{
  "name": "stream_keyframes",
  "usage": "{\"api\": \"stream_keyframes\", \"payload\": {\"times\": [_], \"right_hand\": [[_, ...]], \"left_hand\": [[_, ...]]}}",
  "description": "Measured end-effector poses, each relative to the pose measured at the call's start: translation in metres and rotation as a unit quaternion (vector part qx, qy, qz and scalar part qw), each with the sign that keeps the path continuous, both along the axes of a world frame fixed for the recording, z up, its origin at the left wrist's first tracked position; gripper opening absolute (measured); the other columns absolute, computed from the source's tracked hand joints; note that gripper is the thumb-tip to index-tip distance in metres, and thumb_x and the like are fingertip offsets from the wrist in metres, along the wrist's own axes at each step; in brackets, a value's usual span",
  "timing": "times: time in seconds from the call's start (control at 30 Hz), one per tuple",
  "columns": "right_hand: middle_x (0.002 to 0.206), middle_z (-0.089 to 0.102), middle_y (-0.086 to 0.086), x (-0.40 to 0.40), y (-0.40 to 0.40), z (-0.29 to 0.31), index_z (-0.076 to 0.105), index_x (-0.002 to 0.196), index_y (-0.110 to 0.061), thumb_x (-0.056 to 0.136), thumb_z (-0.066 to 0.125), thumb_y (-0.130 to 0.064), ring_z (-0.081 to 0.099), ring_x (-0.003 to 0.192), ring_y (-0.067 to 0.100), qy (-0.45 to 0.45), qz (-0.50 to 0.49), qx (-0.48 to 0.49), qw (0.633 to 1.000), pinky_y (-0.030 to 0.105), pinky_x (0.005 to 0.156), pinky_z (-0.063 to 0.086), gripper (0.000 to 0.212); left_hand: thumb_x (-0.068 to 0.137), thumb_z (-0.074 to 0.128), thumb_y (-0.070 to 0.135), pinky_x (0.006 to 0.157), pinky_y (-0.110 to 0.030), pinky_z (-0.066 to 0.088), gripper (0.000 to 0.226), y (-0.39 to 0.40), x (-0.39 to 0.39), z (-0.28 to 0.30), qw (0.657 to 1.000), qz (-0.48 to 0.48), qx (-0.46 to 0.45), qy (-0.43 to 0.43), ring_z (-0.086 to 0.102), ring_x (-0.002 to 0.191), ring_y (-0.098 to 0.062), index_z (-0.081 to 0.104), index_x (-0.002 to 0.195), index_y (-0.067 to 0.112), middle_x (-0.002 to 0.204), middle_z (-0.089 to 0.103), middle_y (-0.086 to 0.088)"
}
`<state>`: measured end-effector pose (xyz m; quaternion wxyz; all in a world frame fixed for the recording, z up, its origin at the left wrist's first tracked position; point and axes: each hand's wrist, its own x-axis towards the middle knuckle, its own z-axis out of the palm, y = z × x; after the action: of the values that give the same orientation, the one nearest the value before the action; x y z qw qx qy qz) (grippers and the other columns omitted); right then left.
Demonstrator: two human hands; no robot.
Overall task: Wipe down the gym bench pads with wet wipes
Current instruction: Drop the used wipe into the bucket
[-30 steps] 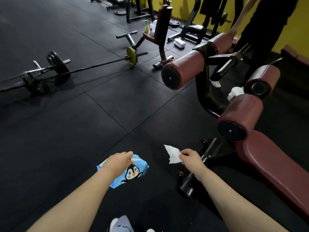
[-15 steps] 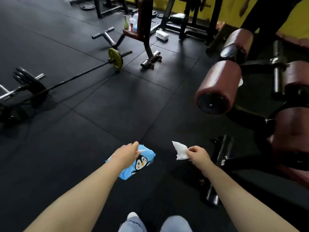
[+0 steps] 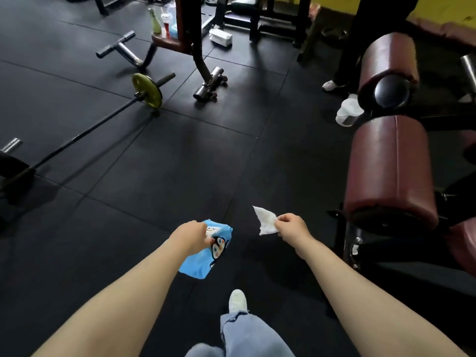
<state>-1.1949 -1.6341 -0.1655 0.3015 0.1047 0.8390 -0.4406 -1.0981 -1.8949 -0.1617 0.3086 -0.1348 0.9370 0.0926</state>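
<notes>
My left hand point(image 3: 192, 237) grips the top of a blue wet-wipe pack point(image 3: 206, 258) with a penguin printed on it, held above the black floor. My right hand point(image 3: 289, 226) pinches a crumpled white wipe point(image 3: 265, 220) that sticks up to its left. To the right stands the gym bench with maroon roller pads: a large near pad point(image 3: 391, 168) and a farther pad point(image 3: 389, 57) with a black end cap. A strip of maroon pad point(image 3: 463, 246) shows at the right edge.
A barbell point(image 3: 85, 135) with a yellow plate point(image 3: 148, 90) lies on the floor at left. A bench frame point(image 3: 198, 47) carrying bottles point(image 3: 155, 21) stands at the back. Another person's legs and white shoes point(image 3: 347, 109) are beside the far pad. My own shoe point(image 3: 238, 301) is below.
The view has shifted left and down, so the roller pads now sit at the right edge. Both hands keep their hold; the pack hangs more upright from my left hand.
</notes>
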Motion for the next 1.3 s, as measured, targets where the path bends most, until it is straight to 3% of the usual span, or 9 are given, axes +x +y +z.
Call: {"api": "stream_keyframes", "payload": {"times": [0.17,0.37,0.53,0.77,0.93,1.1,1.3], "right_hand": [[0.083,0.065,0.003,-0.041,-0.027,-0.004,0.067,0.091,-0.016,0.083,0.052,-0.016,0.058,0.075,0.018,-0.019,-0.041,-0.008,0.999,0.030,0.067,0.047,0.017],[0.080,0.062,0.003,-0.094,-0.067,-0.013,0.065,0.089,-0.012,0.085,0.051,-0.013,0.054,0.070,0.017,-0.045,-0.095,-0.011,0.994,0.027,0.061,0.043,0.015],[0.075,0.058,0.004,-0.157,-0.112,-0.021,0.060,0.077,-0.014,0.082,0.051,-0.010,0.049,0.067,0.018,-0.028,-0.151,-0.013,0.988,0.028,0.059,0.039,0.012],[0.081,0.060,0.004,-0.238,-0.149,-0.022,0.063,0.086,-0.013,0.086,0.050,-0.011,0.052,0.071,0.018,-0.031,-0.223,-0.017,0.974,0.027,0.060,0.042,0.014],[0.080,0.060,0.003,-0.302,-0.145,-0.025,0.063,0.082,-0.016,0.084,0.050,-0.014,0.054,0.071,0.020,-0.026,-0.259,0.006,0.966,0.029,0.062,0.044,0.013],[0.073,0.051,0.002,-0.379,-0.131,-0.028,0.051,0.067,-0.019,0.082,0.047,-0.010,0.046,0.066,0.020,-0.024,-0.281,0.005,0.959,0.028,0.058,0.039,0.018],[0.079,0.058,0.002,-0.471,-0.101,-0.028,0.061,0.081,-0.015,0.082,0.048,-0.011,0.050,0.067,0.019,-0.017,-0.299,0.013,0.954,0.026,0.056,0.040,0.014]], "left_hand": [[0.086,0.049,0.037,0.053,-0.028,0.037,0.028,-0.034,-0.066,0.003,0.999,0.027,0.023,-0.014,0.053,0.066,-0.018,0.061,0.090,0.012,0.088,0.067,-0.004],[0.082,0.053,0.039,0.057,-0.027,0.038,0.018,-0.085,-0.147,0.010,0.999,-0.011,0.022,-0.022,0.048,0.067,-0.014,0.052,0.084,0.022,0.089,0.056,-0.002],[0.084,0.048,0.038,0.060,-0.026,0.042,0.025,-0.133,-0.229,0.006,0.998,-0.061,0.010,-0.013,0.053,0.074,-0.017,0.060,0.097,0.019,0.095,0.052,-0.002],[0.089,0.047,0.041,0.067,-0.028,0.048,0.041,-0.178,-0.351,0.006,0.991,-0.132,-0.002,-0.007,0.054,0.080,-0.018,0.056,0.123,0.019,0.106,0.046,-0.004],[0.088,0.055,0.042,0.064,-0.028,0.047,0.043,-0.175,-0.433,-0.001,0.981,-0.196,0.001,0.007,0.054,0.079,-0.018,0.051,0.123,0.018,0.104,0.047,-0.004],[0.087,0.060,0.041,0.075,-0.034,0.052,0.050,-0.149,-0.515,-0.013,0.973,-0.228,0.014,0.010,0.055,0.092,-0.024,0.040,0.127,0.019,0.111,0.049,-0.007],[0.087,0.064,0.040,0.073,-0.034,0.051,0.056,-0.113,-0.617,-0.019,0.973,-0.230,0.031,0.020,0.053,0.093,-0.023,0.034,0.133,0.024,0.114,0.048,-0.006]]}}
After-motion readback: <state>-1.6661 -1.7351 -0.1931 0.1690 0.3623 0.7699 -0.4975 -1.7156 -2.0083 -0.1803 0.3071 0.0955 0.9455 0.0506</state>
